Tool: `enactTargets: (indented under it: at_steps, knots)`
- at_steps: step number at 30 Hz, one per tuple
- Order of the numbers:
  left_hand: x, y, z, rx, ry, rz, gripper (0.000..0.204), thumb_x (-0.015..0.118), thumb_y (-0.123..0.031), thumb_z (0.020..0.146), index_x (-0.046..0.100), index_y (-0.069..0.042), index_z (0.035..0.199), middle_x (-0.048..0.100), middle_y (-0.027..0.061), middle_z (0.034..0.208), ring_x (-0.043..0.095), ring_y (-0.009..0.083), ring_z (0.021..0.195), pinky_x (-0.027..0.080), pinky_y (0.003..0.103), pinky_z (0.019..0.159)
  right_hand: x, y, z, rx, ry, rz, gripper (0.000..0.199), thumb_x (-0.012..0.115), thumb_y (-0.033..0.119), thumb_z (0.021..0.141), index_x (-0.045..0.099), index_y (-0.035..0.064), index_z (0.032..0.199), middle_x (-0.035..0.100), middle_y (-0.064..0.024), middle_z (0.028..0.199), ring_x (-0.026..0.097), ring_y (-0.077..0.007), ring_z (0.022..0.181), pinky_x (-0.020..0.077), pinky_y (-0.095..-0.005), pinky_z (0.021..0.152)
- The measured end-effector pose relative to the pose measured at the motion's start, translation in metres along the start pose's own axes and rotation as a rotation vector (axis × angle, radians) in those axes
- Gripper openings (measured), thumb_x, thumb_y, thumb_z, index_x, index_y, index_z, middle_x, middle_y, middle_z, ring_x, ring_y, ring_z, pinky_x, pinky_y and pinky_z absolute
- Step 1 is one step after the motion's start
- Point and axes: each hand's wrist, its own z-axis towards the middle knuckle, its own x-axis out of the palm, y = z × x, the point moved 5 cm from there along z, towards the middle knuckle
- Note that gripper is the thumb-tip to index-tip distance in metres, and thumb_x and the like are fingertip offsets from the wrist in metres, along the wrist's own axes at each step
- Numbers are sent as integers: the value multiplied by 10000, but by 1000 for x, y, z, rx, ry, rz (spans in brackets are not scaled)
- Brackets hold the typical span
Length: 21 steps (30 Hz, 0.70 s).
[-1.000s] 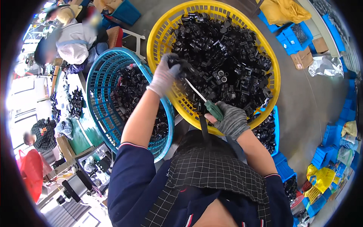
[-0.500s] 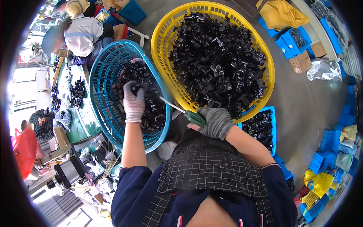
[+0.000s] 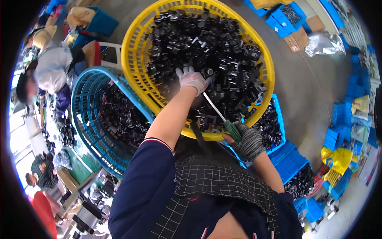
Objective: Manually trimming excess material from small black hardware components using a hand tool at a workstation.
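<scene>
Since half a second ago the left hand (image 3: 192, 79) has swung out of the blue basket (image 3: 85, 115) and across into the yellow basket (image 3: 137, 75), where it now sits among the black plastic parts (image 3: 207, 44).

Both baskets stand on a grey concrete floor (image 3: 314, 91), the yellow one overlapping the rim of the blue one and both heaped with the same dark parts. A shallow blue crate (image 3: 278, 119) of more parts lies just beside the yellow basket on the right, and further blue crates (image 3: 290, 16) and yellow bags (image 3: 338, 157) crowd the far edges of the room. A crumpled silver bag (image 3: 324, 44) lies on the floor near the top right. At the left, another person in a light shirt (image 3: 49, 71) bends over a green bench (image 3: 77, 169).

Left arm stretched forward, bare forearm below a rolled navy sleeve; the pale-gloved hand is palm down, fingers curled onto the pile — whether they pinch a single part cannot be told. The right hand (image 3: 248, 141), in a grey knit glove, hangs back at the near rim of the yellow basket and is wrapped tight around the green handle of a screwdriver (image 3: 221, 117), whose metal shaft slants up and left toward the left hand's wrist.
</scene>
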Motion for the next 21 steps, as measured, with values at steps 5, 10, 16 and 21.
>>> enactTargets:
  at_steps: [5,10,16,21]
  knots:
    - [5,-20,14,-38,47,-118,563,471,-559,857,692,-76,1046,626,134,1166,469,317,1221,304,458,1058,-12,-39,-5,126,-178,55,554,674,501,776,614,38,1075,675,-177,840,673,-327,764,542,-392,691]
    - [15,-27,40,-30,316,-248,486,535,-482,847,672,-70,1065,637,165,1148,579,331,1093,427,436,963,-15,-41,-7,131,-237,38,568,669,518,777,614,43,1084,676,-183,844,675,-331,752,543,-390,669]
    - [14,-3,21,-175,64,-362,416,624,-342,809,598,-86,1136,636,182,1107,639,351,933,517,430,800,-20,-40,-22,176,-221,51,553,661,525,784,620,55,1071,675,-175,821,671,-336,755,539,-396,666]
    - [-50,16,-63,114,-504,-348,453,635,-167,761,509,-117,1194,623,140,1041,636,331,872,519,430,742,-27,-16,-17,38,-261,0,528,652,556,780,631,103,1051,675,-160,801,666,-338,762,529,-412,678]
